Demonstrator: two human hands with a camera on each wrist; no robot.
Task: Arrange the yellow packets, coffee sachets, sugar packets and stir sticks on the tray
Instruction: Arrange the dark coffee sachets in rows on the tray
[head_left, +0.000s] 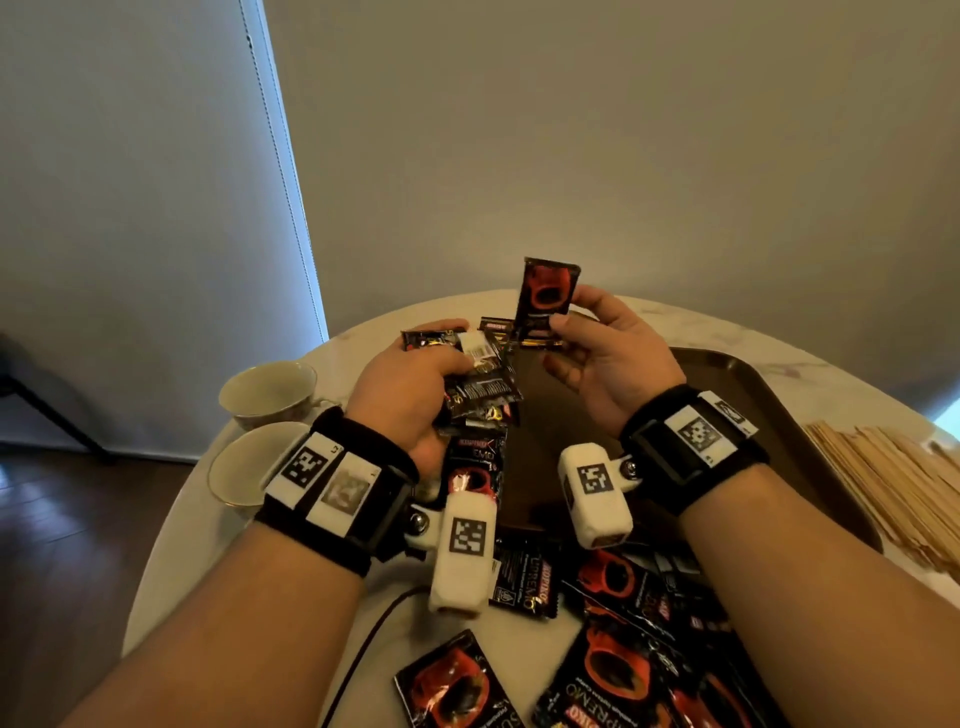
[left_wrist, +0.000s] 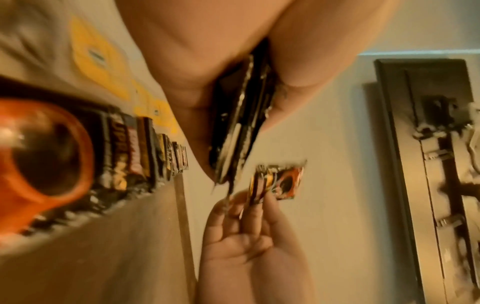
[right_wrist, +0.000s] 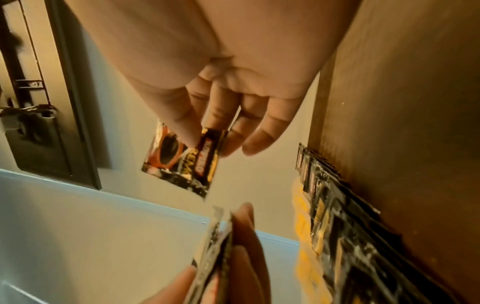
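My left hand (head_left: 415, 374) grips a stack of black coffee sachets (head_left: 480, 384) above the left edge of the brown tray (head_left: 737, 384); the stack (left_wrist: 241, 127) shows edge-on between thumb and fingers. My right hand (head_left: 597, 348) pinches a single black-and-red coffee sachet (head_left: 545, 296) upright, just right of the stack; this single sachet (right_wrist: 182, 162) shows close in the right wrist view. A row of coffee sachets (right_wrist: 337, 216) lies along the tray edge with yellow packets (right_wrist: 303, 236) beside it. Stir sticks (head_left: 893, 483) lie right of the tray.
Several loose coffee sachets (head_left: 613, 639) lie on the white round table (head_left: 171, 561) near its front edge. Two cream cups (head_left: 267, 387) stand at the table's left side. A dark cable (head_left: 363, 644) runs under my left forearm. A wall rises behind the table.
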